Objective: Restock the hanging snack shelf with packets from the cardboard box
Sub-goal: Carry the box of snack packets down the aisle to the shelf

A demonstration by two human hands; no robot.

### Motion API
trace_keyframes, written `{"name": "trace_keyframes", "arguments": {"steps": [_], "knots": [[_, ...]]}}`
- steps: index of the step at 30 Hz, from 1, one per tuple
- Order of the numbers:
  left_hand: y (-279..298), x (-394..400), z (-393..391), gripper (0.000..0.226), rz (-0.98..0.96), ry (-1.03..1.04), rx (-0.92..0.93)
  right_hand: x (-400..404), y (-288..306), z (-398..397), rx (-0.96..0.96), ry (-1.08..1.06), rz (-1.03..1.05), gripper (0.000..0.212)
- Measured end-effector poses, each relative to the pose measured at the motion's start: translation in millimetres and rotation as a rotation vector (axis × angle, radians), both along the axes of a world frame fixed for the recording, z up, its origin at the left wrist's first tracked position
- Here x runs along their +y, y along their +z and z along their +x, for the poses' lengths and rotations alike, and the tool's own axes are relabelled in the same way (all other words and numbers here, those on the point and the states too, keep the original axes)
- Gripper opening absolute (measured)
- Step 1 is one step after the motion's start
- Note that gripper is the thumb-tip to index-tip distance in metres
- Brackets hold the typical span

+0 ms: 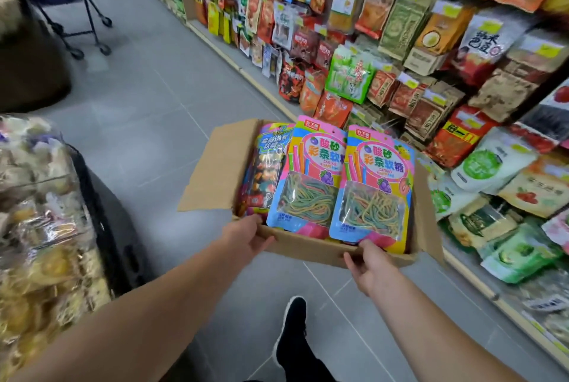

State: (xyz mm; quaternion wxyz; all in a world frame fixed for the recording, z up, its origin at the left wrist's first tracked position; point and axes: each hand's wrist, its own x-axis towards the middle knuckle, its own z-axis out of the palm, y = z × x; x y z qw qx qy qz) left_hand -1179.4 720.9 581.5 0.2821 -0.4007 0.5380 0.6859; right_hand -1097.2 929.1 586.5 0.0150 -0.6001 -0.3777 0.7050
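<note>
Restocking is barely beginning: left hand [251,235] and right hand [371,264] are gripping the box [311,251] rim, packets [374,187] inside, shelf [431,52] at two o'clock.

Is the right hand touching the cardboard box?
Touching. The head view shows the right hand gripping the near wall of the cardboard box, thumb over its rim.

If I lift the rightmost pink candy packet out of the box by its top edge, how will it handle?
The pink candy packet is a thin glossy pouch, so it will probably flop and feel slick. Its candy strips sit low in the window, so it should hang bottom-heavy. It looks light, but both hands hold the box, so one must let go first.
</note>
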Motion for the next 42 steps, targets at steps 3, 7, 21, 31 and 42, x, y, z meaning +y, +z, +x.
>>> {"name": "trace_keyframes", "arguments": {"steps": [3, 7, 21, 31, 42], "knots": [[-4, 1, -70, 0.019, 0.003, 0.044, 0.004, 4, -9, -81, -0.003, 0.066, -0.006, 0.021], [-3, -5, -151, 0.019, 0.0, 0.118, -0.016, 0, -10, -178, -0.02, 0.117, 0.007, 0.023], [-11, -138, -469, 0.011, -0.056, 0.101, -0.003, -132, -58, -493, -0.011, 0.057, -0.07, 0.041], [-5, -218, -658, 0.013, -0.095, 0.001, -0.028, -221, -56, -657, -0.03, -0.037, -0.131, 0.041], [-49, -233, -888, 0.013, -0.164, -0.107, -0.07, -246, -93, -865, -0.095, -0.121, -0.16, 0.042]]}}
